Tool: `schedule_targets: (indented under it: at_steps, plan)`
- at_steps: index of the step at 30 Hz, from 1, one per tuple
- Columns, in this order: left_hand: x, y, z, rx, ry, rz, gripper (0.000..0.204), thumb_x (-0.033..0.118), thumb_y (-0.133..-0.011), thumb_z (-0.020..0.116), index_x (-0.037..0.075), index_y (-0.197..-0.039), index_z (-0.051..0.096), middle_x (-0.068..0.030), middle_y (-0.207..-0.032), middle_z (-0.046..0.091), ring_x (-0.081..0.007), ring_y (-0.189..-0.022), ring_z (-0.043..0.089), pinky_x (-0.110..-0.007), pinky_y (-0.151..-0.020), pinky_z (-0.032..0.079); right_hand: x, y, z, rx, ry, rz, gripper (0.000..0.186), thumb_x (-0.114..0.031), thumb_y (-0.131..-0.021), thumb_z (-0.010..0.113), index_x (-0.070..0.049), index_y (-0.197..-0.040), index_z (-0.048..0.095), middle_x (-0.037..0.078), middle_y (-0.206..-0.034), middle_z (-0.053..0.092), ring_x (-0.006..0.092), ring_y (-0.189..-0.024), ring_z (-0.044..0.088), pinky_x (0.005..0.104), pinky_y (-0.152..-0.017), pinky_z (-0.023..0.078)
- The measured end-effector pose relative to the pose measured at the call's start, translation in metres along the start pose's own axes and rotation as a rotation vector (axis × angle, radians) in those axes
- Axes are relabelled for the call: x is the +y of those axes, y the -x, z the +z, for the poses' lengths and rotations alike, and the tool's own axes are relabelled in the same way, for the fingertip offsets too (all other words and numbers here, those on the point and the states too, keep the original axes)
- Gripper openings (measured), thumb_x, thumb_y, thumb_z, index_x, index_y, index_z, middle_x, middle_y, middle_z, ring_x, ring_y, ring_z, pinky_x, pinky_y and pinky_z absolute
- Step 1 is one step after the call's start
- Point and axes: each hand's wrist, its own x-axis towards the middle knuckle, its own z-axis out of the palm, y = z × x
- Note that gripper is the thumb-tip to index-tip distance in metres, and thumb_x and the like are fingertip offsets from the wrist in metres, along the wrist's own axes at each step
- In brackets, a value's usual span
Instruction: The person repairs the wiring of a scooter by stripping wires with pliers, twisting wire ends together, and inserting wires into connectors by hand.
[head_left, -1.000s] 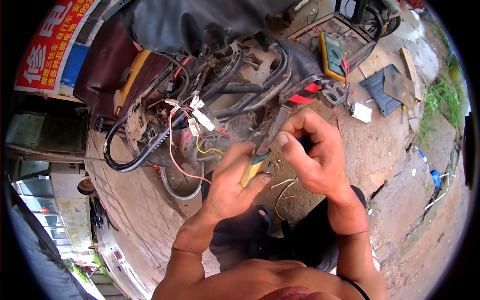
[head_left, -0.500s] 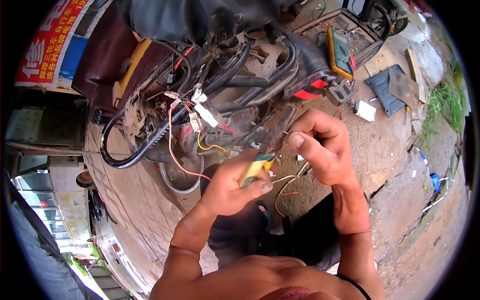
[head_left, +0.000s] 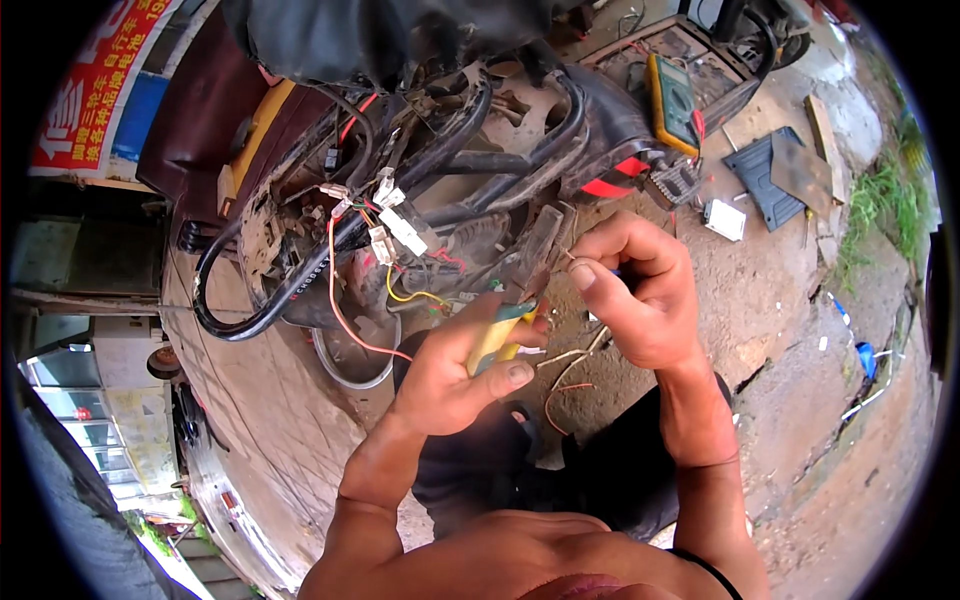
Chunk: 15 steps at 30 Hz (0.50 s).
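Note:
My left hand is closed round the yellow and green handles of a pair of pliers. Their dark, worn metal head points away from me, beside my right fingers. Across from it my right hand pinches a thin wire between thumb and forefinger, its end standing close to the pliers' head. Whether the jaws touch the wire I cannot tell. Beyond my left hand, white plug connectors hang on the vehicle's wiring, with a pink wire and a yellow wire running toward me.
A black tubular vehicle frame fills the far middle. A yellow-edged multimeter rests at the far right, near a white box and a black plastic tray. A metal basin and loose wire lie on the ground.
The pliers' head has swung slightly left and become more upright. My right hand still pinches the wire. The whole view has shifted a little.

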Motion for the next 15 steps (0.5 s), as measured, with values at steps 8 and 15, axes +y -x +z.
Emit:
schedule_targets:
  at_steps: [8, 15]
  plan:
    - [0.012, -0.003, 0.002, 0.053, -0.307, 0.072, 0.033, 0.016, -0.095, 0.076, -0.002, -0.122, 0.071, -0.0213, -0.137, 0.063, -0.0365, -0.125, 0.062, -0.043, -0.106, 0.047, -0.008, 0.000, 0.005, 0.097, 0.717, -0.233, 0.011, 0.002, -0.086, 0.075, -0.002, -0.088, 0.065, 0.005, -0.070, 0.064, 0.0125, -0.055, 0.062, 0.0282, -0.052, 0.047]
    - [0.015, -0.001, 0.014, 0.177, -0.471, 0.062, 0.034, 0.011, -0.092, 0.077, -0.003, -0.122, 0.068, -0.0241, -0.132, 0.062, -0.0419, -0.119, 0.063, -0.044, -0.101, 0.051, 0.003, -0.004, 0.003, 0.112, 0.936, -0.462, 0.016, 0.002, -0.077, 0.074, -0.005, -0.084, 0.062, 0.010, -0.069, 0.058, 0.0304, -0.060, 0.061, 0.0404, -0.052, 0.047]
